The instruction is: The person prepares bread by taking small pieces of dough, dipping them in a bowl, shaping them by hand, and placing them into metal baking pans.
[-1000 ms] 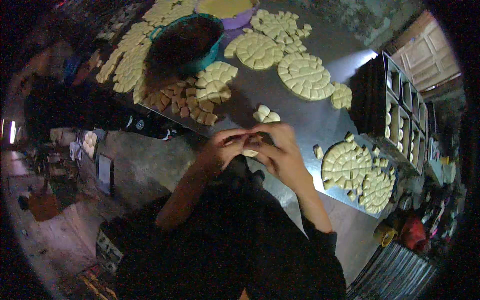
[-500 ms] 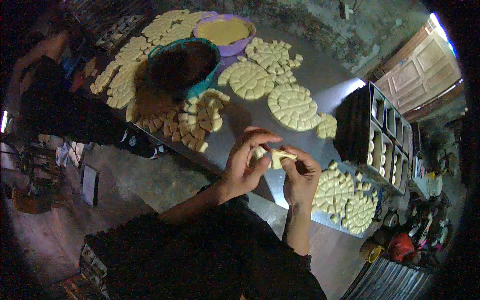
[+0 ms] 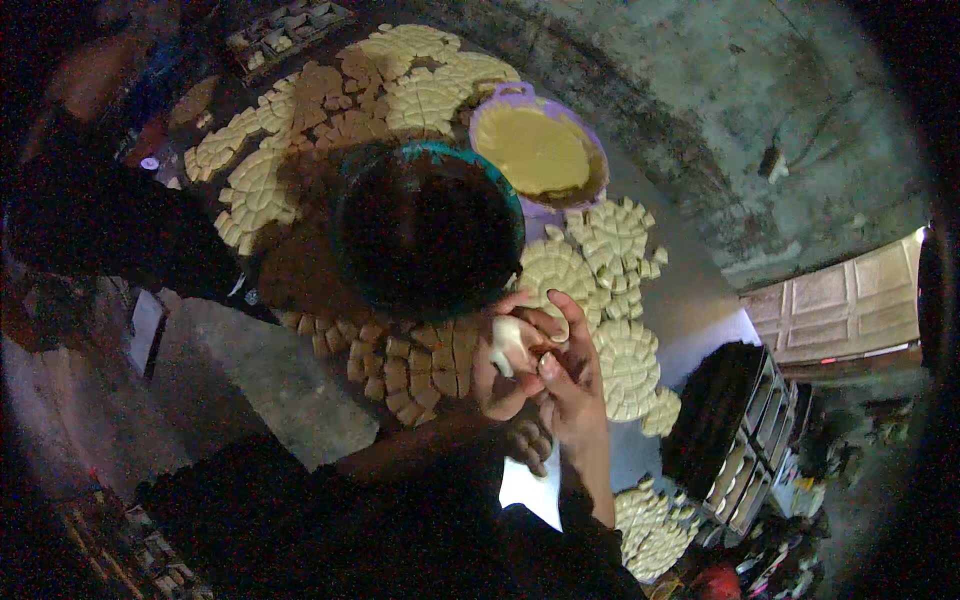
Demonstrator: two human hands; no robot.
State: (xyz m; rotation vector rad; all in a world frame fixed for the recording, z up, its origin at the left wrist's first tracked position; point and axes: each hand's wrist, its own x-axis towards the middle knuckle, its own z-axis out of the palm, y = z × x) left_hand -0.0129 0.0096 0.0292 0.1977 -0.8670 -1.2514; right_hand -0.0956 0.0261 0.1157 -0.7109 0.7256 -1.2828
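Cradled in my left hand [image 3: 490,385] is a pale piece of dough [image 3: 508,338], its fingers curled round it. My right hand [image 3: 575,385] meets the left one, thumb and fingers pinched at a bit of dough between the two hands; my fingers partly hide it. Both hands are above the table, just in front of a teal basin [image 3: 508,200] whose contents look very dark. Cut dough pieces [image 3: 628,365] lie in round patterns right of my hands, and more shaded dough pieces [image 3: 410,375] lie to the left.
A purple basin [image 3: 600,165] of yellow paste stands behind the teal one. More cut dough [image 3: 440,90] covers the far table. At the right is a rack [image 3: 755,450] with white pieces inside. At the left a person in dark clothing [image 3: 110,210] stands by the table.
My view has shifted left, so the basins appear nearer. My hands have come together, close to the teal basin, and the flattened dough in my right hand is now mostly hidden.
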